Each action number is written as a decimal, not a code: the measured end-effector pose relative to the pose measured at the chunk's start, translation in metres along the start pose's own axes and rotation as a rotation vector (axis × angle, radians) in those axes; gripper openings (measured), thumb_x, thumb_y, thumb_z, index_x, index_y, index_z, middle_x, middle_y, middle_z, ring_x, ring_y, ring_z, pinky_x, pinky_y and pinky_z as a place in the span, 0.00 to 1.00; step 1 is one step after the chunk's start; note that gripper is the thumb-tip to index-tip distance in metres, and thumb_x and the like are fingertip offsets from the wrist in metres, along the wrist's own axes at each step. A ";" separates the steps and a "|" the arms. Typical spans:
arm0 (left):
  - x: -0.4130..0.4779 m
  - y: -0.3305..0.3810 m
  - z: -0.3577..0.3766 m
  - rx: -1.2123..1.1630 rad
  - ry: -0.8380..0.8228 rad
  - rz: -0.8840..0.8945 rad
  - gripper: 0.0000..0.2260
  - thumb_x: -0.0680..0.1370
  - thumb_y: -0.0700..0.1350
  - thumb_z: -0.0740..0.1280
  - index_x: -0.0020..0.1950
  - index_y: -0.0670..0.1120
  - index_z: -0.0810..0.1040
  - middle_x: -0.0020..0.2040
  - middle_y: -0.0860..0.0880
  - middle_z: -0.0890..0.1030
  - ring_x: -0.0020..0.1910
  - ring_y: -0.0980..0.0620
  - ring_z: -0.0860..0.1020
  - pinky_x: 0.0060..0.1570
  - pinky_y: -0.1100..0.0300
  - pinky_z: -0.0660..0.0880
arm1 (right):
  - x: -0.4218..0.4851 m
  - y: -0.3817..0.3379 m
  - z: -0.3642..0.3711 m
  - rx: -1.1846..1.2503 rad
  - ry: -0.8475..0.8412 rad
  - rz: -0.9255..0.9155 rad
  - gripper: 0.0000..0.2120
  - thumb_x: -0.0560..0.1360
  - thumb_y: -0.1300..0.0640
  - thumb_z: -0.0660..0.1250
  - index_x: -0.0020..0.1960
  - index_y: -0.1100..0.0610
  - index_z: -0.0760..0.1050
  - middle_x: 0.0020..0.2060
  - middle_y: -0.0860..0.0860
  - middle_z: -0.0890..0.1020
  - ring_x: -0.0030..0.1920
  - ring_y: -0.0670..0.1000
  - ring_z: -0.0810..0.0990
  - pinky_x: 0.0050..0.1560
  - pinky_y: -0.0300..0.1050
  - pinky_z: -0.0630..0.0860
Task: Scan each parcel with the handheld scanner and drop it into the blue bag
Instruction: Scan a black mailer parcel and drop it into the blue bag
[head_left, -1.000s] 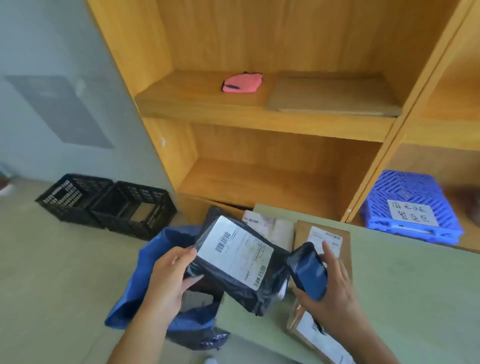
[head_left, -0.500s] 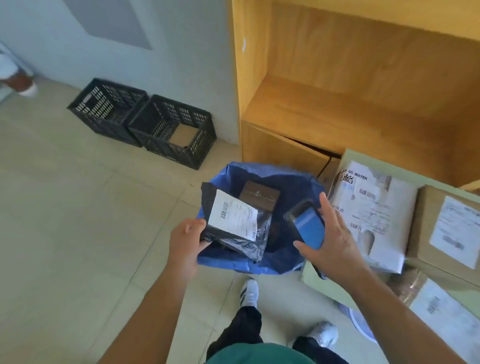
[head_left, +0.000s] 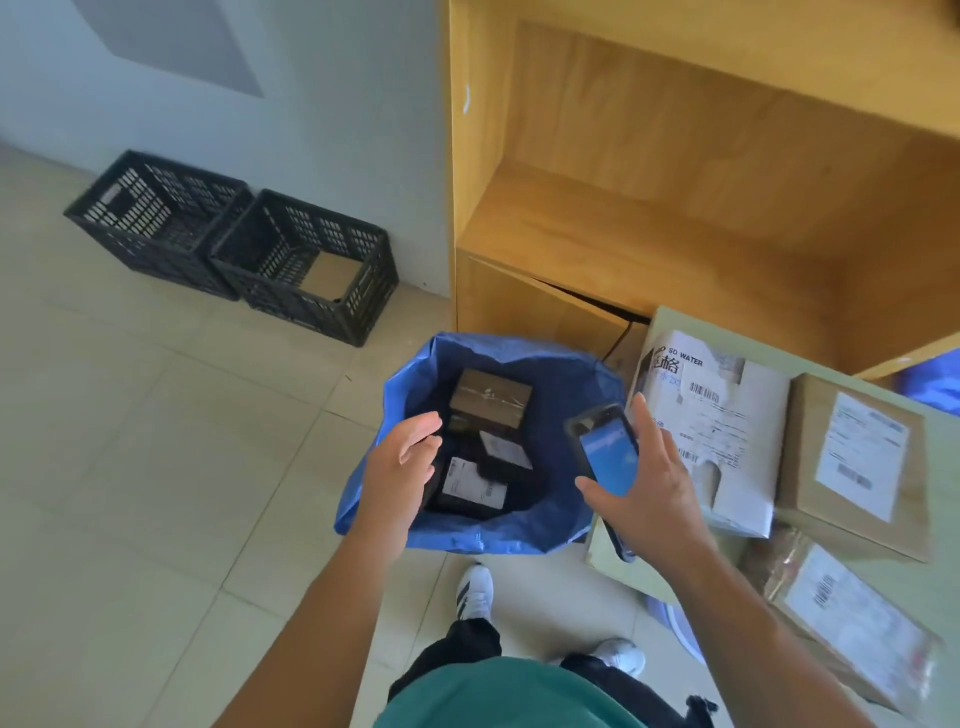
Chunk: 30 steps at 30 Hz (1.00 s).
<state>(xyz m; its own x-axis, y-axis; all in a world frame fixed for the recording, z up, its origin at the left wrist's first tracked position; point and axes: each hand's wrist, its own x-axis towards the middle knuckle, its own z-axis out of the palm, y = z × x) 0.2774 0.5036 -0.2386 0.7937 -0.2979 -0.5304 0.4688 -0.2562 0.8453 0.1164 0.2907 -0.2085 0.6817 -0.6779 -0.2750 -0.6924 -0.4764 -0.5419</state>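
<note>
1. Black crates (head_left: 306, 265): two, side by side on the floor by the wall.
2. Left hand (head_left: 402, 467): over the bag mouth, fingers loosely curled and slightly apart, holding nothing.
3. Blue bag (head_left: 561, 395): open on the floor. Inside lie a black parcel (head_left: 470, 488), white label up, and a brown box (head_left: 491, 397).
4. Handheld scanner (head_left: 608, 457): screen lit, at the bag's right rim, gripped by the right hand (head_left: 654, 493) with thumb and fingers spread round it.
5. White parcel (head_left: 727, 431), cardboard box (head_left: 857, 462): on the table (head_left: 943, 519).

Blues, blacks and browns.
The blue woven plastic bag (head_left: 566, 395) holds black poly parcels (head_left: 467, 493) with white labels; the black-cased handheld scanner (head_left: 608, 457) shows a blue screen; two plastic crates (head_left: 363, 301) are black lattice; brown cardboard boxes (head_left: 810, 447) carry white barcode-striped labels.
</note>
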 end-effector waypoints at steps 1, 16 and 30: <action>-0.001 0.006 0.003 0.021 -0.033 0.063 0.14 0.82 0.41 0.65 0.62 0.55 0.83 0.61 0.59 0.84 0.63 0.57 0.80 0.66 0.51 0.77 | 0.000 -0.001 -0.003 0.005 0.006 0.002 0.52 0.70 0.45 0.76 0.81 0.42 0.44 0.74 0.48 0.65 0.70 0.53 0.68 0.56 0.48 0.71; -0.023 0.064 0.148 0.500 -0.444 0.528 0.14 0.84 0.42 0.65 0.68 0.53 0.79 0.63 0.60 0.82 0.64 0.63 0.78 0.66 0.64 0.72 | -0.032 0.067 -0.104 0.071 0.270 0.058 0.52 0.70 0.42 0.75 0.81 0.44 0.43 0.74 0.46 0.64 0.68 0.51 0.68 0.60 0.47 0.71; -0.150 -0.033 0.412 0.900 -0.811 0.594 0.16 0.82 0.41 0.69 0.69 0.51 0.78 0.62 0.57 0.81 0.61 0.58 0.78 0.55 0.70 0.71 | -0.109 0.316 -0.213 0.149 0.364 0.190 0.53 0.69 0.46 0.76 0.81 0.48 0.44 0.68 0.48 0.68 0.63 0.53 0.71 0.52 0.48 0.73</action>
<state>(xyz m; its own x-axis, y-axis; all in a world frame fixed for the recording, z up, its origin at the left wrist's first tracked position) -0.0163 0.1779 -0.2133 0.1884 -0.9488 -0.2534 -0.5262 -0.3154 0.7897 -0.2267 0.0945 -0.1806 0.3987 -0.9119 -0.0974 -0.7376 -0.2558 -0.6249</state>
